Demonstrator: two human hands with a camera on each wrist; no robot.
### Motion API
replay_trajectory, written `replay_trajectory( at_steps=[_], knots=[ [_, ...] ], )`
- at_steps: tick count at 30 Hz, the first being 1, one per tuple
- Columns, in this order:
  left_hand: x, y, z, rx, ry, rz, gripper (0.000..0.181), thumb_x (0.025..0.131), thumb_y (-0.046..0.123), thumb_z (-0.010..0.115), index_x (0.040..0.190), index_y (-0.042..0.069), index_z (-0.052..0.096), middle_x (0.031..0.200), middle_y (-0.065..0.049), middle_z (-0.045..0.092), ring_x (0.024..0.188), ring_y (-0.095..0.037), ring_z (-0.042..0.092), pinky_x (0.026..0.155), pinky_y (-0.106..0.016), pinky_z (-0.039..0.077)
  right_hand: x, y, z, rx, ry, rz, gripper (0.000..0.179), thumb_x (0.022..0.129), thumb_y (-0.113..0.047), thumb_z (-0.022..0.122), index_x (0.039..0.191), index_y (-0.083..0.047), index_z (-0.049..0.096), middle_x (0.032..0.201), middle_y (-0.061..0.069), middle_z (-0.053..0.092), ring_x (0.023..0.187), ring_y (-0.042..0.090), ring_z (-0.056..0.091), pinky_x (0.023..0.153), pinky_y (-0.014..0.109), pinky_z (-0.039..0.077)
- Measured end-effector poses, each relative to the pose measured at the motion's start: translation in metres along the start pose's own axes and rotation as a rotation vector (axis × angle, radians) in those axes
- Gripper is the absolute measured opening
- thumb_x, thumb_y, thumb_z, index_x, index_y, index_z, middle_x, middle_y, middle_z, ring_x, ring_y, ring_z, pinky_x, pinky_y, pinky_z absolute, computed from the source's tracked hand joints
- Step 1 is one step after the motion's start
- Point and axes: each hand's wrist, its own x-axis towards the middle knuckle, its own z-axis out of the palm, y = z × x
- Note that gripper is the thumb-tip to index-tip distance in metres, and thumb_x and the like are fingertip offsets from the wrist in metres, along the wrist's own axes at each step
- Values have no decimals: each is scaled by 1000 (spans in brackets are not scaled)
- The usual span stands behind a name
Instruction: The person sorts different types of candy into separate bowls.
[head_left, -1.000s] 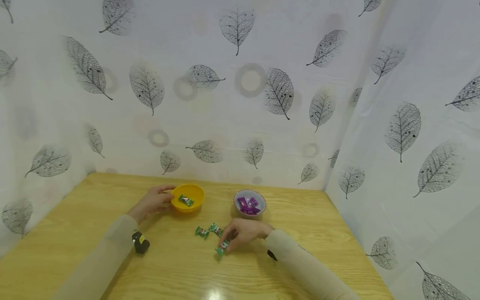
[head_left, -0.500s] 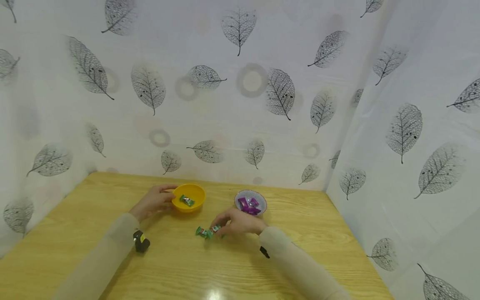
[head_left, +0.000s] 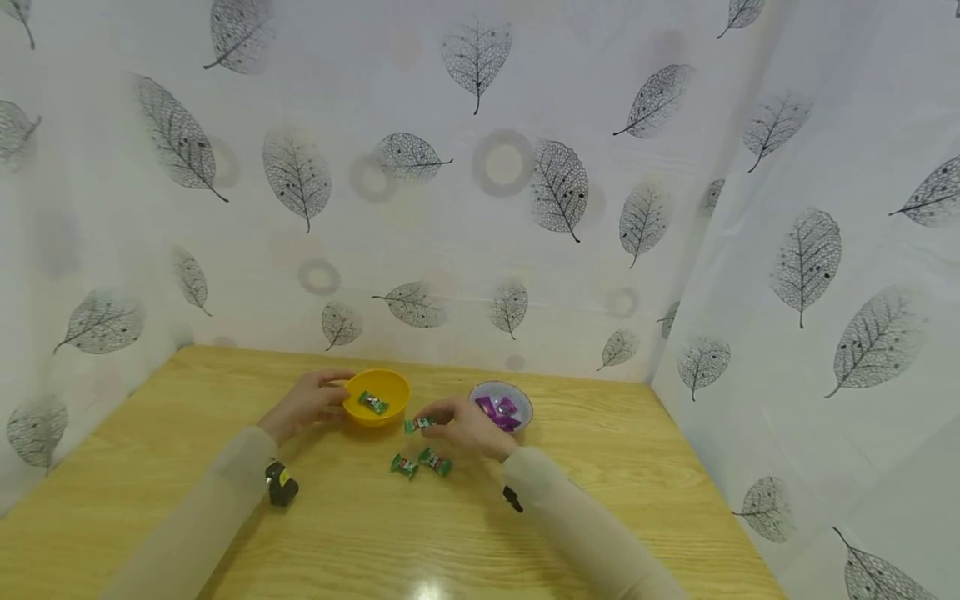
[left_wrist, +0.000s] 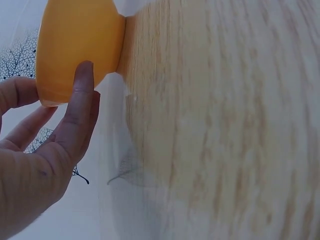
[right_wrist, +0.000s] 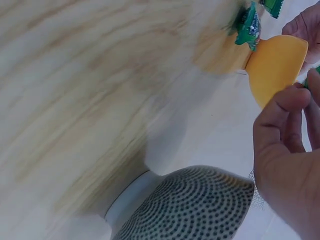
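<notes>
My left hand (head_left: 306, 406) holds the yellow bowl (head_left: 378, 417) at its left side. In the left wrist view, one digit lies along the outer wall of the bowl and others meet the rim. Inside this bowl lies a green-wrapped candy (head_left: 373, 403). My right hand (head_left: 467, 427) pinches another green candy (head_left: 417, 424) between thumb and fingertips, just right of and in front of the yellow bowl. Two more green candies, a left one (head_left: 404, 465) and a right one (head_left: 435, 462), lie side by side on the table in front.
Behind my right hand stands a patterned bowl (head_left: 501, 386) with several purple-wrapped candies (head_left: 506, 407); its dotted outside fills the lower right wrist view. The wooden table (head_left: 337, 542) ends at a leaf-print curtain (head_left: 450, 233) at the back and right.
My right hand has lifted the green candy from in front of the patterned bowl and carried it left and back towards the yellow bowl. My left hand has stayed at the yellow bowl.
</notes>
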Motion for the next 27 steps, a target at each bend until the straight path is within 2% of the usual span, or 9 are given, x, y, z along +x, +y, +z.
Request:
replay_trajectory(
  at_steps=[6,12,20,27],
  knots=[
    [-1,-1,1,12,13,-15,54,99,9,48,148,-6,33,144,-33,42,94,-15,65,84,-34,59,11,0,6,69,84,5,25,93,-30,67,118,-26,71,115,-7,69,93,7,61,69,25,55],
    [-2,0,1,18,17,-24,53,99,10,48,148,-5,33,143,-33,42,96,-16,65,85,-36,59,21,-8,11,116,128,39,26,93,-29,68,117,-21,70,111,-4,70,87,8,61,65,27,56],
    [0,0,0,12,8,-1,54,98,9,48,147,-6,34,145,-34,40,99,-18,65,90,-40,57,38,-17,16,67,160,93,26,90,-29,70,113,-17,73,102,-2,72,84,12,65,64,24,55],
    [0,-1,1,12,3,10,54,98,9,49,147,-6,34,142,-35,43,99,-18,65,91,-40,56,45,-21,19,-10,181,69,25,91,-27,70,113,-16,74,101,-3,72,82,7,61,73,21,53]
  ],
)
